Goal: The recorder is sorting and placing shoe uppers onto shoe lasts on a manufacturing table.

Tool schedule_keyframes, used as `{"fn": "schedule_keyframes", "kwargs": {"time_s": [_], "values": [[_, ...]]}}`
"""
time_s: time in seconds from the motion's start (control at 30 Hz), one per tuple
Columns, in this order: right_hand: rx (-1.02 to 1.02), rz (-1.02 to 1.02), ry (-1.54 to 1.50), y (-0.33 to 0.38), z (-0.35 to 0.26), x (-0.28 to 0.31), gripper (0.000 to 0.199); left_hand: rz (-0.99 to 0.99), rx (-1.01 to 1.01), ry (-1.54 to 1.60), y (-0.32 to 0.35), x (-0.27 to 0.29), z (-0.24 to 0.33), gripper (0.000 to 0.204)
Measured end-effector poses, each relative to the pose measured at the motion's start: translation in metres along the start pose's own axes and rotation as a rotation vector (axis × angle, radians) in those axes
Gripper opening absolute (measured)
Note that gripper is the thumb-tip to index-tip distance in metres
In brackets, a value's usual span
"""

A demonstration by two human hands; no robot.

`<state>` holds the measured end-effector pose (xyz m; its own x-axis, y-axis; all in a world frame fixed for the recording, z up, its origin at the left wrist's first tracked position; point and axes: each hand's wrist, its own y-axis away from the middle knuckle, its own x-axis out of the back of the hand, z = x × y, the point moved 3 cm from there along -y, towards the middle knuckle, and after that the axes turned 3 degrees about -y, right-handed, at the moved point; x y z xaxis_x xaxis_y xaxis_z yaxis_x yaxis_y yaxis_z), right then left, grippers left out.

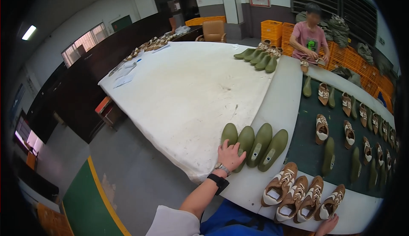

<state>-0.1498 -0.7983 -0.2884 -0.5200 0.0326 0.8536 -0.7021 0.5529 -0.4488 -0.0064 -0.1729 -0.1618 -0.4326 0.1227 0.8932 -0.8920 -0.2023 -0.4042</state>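
Four green shoe lasts would exceed a count, so several green shoe lasts [260,144] lie side by side at the near corner of the white-covered table. My left hand [230,156] rests over the two leftmost, fingers spread, its thumb on the second last. Right of them, several brown-and-white lace-up sneakers [313,195] stand in a row along the near edge, heels toward me. Beside the heel of the rightmost sneaker is my right hand [328,226], low in the picture. Most of its fingers are hidden, so its grip cannot be made out.
A dark green conveyor belt [309,129] on the right carries sneakers and lasts. Across the white table [183,91], more lasts [257,59] lie at the far corner. A co-worker in a pink shirt [309,38] handles a shoe there. Orange crates [272,29] stand behind.
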Motion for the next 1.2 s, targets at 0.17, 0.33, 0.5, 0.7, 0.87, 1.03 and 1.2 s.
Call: {"fn": "schedule_keyframes", "kwargs": {"time_s": [0.17, 0.33, 0.5, 0.7, 0.87, 1.03, 1.2], "values": [[0.042, -0.017, -0.052, 0.006, -0.001, 0.007, 0.033, 0.006, -0.009, 0.071, -0.005, -0.004, 0.000, 0.044], [-0.044, -0.054, -0.061, 0.009, -0.050, 0.017, 0.035, 0.022, 0.017, -0.001, 0.001, 0.005, -0.018, 0.044], [-0.073, 0.016, -0.024, 0.010, -0.044, 0.025, 0.034, -0.028, -0.020, 0.024, -0.004, 0.000, -0.002, 0.044], [-0.061, 0.061, -0.032, 0.012, -0.046, 0.029, 0.033, 0.014, -0.024, 0.025, -0.003, 0.000, -0.001, 0.043], [-0.075, 0.055, -0.048, 0.013, -0.049, 0.027, 0.032, -0.017, -0.016, -0.012, -0.003, -0.002, -0.004, 0.043], [-0.089, 0.058, -0.061, 0.013, -0.052, 0.030, 0.032, 0.035, -0.035, 0.003, -0.001, -0.004, -0.005, 0.043], [-0.078, 0.076, -0.073, 0.014, -0.052, 0.030, 0.032, 0.004, -0.021, 0.000, -0.003, -0.002, -0.003, 0.043]]}}
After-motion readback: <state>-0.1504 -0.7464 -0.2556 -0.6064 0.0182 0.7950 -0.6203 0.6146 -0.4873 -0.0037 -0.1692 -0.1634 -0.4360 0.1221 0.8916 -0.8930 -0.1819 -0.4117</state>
